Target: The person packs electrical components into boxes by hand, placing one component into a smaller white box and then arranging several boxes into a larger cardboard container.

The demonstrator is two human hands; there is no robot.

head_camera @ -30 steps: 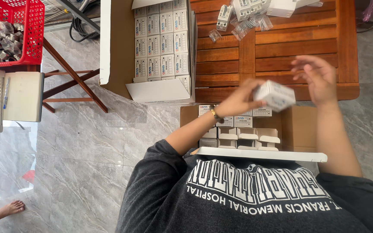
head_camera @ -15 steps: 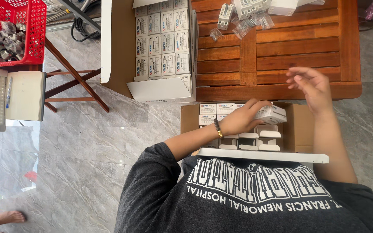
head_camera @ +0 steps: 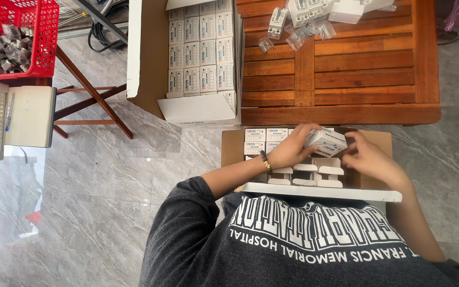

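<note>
My left hand (head_camera: pixel 292 148) grips a small white carton (head_camera: pixel 326 142) and holds it low over an open cardboard box (head_camera: pixel 233 144) on my lap. My right hand (head_camera: pixel 372 159) has its fingers at the carton's right end. Inside the box lie rows of the same small white cartons (head_camera: pixel 265 134), and several with open flaps (head_camera: pixel 306 175) stand near me. A dark bracelet sits on my left wrist.
A larger open cardboard box (head_camera: pixel 150 58) packed with small white cartons stands ahead on the floor. A wooden slat table (head_camera: pixel 346 74) carries white parts and clear bags at its far edge. A red basket (head_camera: pixel 43 32) of wrapped pieces sits far left on a stool.
Both hands have come down from table height. The left hand lowered the carton into the lap box, and the right hand came in from the upper right to meet it.
</note>
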